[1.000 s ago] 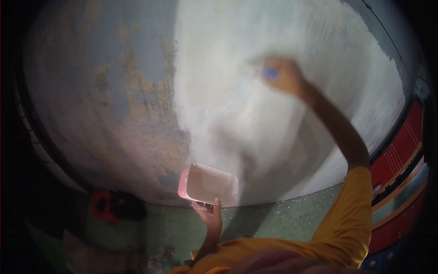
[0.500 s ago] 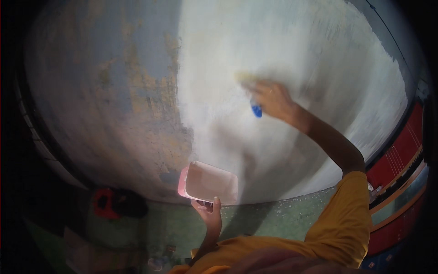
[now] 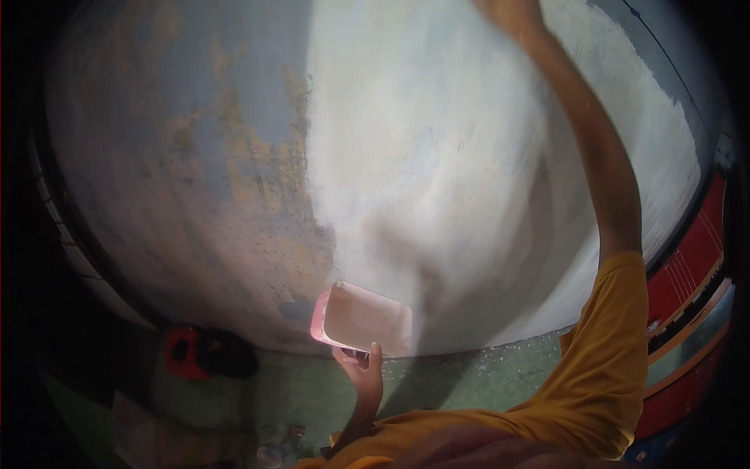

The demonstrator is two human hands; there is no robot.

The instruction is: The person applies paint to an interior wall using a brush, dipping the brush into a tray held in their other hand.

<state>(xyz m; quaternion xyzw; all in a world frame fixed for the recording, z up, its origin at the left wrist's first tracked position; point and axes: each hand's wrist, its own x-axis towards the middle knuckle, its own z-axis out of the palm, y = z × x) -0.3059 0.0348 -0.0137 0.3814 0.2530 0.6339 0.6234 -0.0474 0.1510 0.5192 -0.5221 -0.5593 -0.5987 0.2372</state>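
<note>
My left hand grips a pink rectangular tub by its lower edge, thumb over the rim. The tub is tilted, its pale, paint-coated inside facing me. Before me stands a wall, coated white on the right and patchy grey and tan on the left. High on the white part, my right hand reaches up and is cut off by the top edge of the view. Its fingers and anything in them are out of sight.
Green floor runs along the wall's base, speckled with white spots. A red and black object lies on the floor at the lower left. Red and orange panels stand at the right. A dark cable hangs at the upper right.
My right hand has moved up the wall; the blue-handled brush it held has left the view with its fingers. The left hand and tub have shifted slightly right and down in the picture.
</note>
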